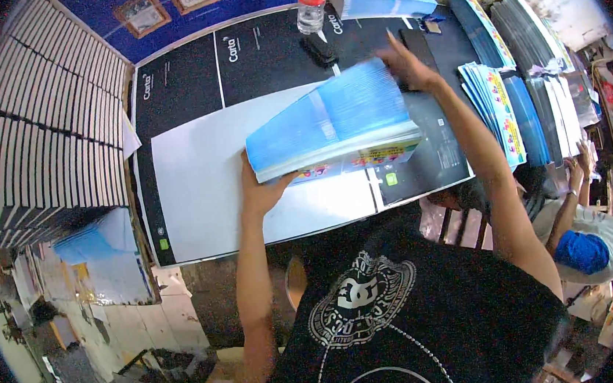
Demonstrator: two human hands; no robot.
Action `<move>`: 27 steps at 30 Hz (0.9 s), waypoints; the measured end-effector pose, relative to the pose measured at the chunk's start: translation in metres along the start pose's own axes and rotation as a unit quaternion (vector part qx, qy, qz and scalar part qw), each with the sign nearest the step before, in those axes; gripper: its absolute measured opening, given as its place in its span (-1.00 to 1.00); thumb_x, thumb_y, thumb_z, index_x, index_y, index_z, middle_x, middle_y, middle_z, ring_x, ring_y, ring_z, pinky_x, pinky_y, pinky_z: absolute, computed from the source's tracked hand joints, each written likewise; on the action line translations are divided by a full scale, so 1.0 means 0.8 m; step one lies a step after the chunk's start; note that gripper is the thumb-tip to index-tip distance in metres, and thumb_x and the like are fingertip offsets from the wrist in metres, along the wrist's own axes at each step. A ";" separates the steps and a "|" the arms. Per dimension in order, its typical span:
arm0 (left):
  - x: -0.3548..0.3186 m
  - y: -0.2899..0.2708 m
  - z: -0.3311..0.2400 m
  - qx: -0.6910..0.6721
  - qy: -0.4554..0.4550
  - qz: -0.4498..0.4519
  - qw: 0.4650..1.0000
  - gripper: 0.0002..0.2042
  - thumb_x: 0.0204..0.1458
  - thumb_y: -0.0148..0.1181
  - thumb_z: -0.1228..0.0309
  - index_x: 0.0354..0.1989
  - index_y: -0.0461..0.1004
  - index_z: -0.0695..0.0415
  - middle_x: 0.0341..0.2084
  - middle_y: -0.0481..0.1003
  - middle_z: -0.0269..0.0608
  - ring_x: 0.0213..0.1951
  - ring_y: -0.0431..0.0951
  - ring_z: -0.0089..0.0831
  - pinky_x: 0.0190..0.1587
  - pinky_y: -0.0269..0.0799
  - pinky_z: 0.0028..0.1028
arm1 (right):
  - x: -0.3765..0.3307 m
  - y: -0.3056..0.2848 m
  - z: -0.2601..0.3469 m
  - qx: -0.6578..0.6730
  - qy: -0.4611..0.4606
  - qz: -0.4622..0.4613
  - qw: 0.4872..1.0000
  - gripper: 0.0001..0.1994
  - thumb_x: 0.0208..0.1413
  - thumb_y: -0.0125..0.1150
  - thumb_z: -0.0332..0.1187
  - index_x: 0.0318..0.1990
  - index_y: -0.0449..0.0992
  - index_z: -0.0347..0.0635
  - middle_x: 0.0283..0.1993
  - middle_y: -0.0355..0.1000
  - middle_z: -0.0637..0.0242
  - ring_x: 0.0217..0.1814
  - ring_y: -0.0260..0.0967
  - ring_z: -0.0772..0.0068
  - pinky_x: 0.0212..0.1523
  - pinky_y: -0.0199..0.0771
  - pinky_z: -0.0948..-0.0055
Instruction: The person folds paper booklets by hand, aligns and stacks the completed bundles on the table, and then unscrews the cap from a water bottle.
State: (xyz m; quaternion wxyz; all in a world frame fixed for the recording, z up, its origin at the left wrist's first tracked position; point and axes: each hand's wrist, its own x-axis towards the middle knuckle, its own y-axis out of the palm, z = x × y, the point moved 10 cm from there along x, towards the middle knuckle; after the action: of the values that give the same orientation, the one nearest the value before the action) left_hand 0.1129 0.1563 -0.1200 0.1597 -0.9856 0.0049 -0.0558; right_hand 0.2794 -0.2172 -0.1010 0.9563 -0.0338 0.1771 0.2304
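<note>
A thick stack of light-blue printed sheets is tilted over the table, its near edge white and a colourful printed face showing underneath. My left hand grips its left end, with the thumb along the near edge and the other fingers hidden beneath. At the stack's far right corner is my right hand, its fingers stretched out and apart. Whether that hand touches the sheets I cannot tell. Below the stack lies a large white sheet on the black-topped table.
A water bottle and a black stapler-like object stand at the back. More printed stacks line the right side. Tall piles of books or boards rise at left. Another person works at the far right.
</note>
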 end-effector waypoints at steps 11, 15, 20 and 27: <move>-0.003 -0.009 -0.012 0.102 0.075 -0.025 0.992 -0.28 -0.24 0.64 0.33 0.09 0.33 0.24 -0.06 0.53 -0.04 -0.03 0.58 -0.20 0.01 0.53 -0.27 | -0.159 0.081 -0.024 -0.490 -0.185 -0.038 0.851 0.46 -0.43 0.67 0.12 0.50 -0.31 -0.35 0.56 -0.23 -0.19 0.63 -0.31 -0.12 0.55 -0.25 0.02; 0.002 -0.007 -0.021 0.061 0.015 0.012 0.998 -0.41 -0.19 0.60 0.37 0.03 0.45 0.25 -0.11 0.61 -0.06 -0.08 0.61 -0.26 -0.01 0.54 -0.28 | -0.145 0.078 -0.002 -0.376 -0.259 -0.084 0.886 0.16 -0.21 0.60 -0.08 0.43 -0.10 -0.34 0.39 0.11 -0.25 0.47 0.07 -0.21 0.42 0.10 0.03; -0.005 -0.017 -0.026 0.171 0.042 -0.056 0.983 -0.61 -0.07 0.51 0.43 -0.08 0.54 0.27 -0.18 0.64 -0.12 -0.12 0.62 -0.35 -0.05 0.55 -0.31 | -0.149 0.074 0.026 -0.373 -0.284 -0.140 0.872 -0.18 -0.04 0.50 -0.22 0.30 0.13 -0.29 0.14 0.40 -0.19 0.20 0.35 -0.28 0.20 0.37 0.00; -0.030 0.008 -0.047 0.117 0.017 -0.011 0.993 -0.59 -0.12 0.56 0.37 -0.10 0.59 0.27 -0.20 0.66 -0.15 -0.14 0.64 -0.33 -0.04 0.55 -0.31 | -0.159 0.073 -0.013 -0.306 -0.288 -0.111 0.901 -0.07 -0.05 0.51 -0.13 0.38 0.06 -0.29 0.25 0.32 -0.17 0.27 0.31 -0.24 0.27 0.30 0.02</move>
State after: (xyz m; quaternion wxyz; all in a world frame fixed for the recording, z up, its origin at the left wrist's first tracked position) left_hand 0.0846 0.1392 -0.0892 0.2732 -0.9590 -0.0102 -0.0743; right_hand 0.1441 -0.2211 -0.0649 0.9275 -0.2767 -0.1898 0.1648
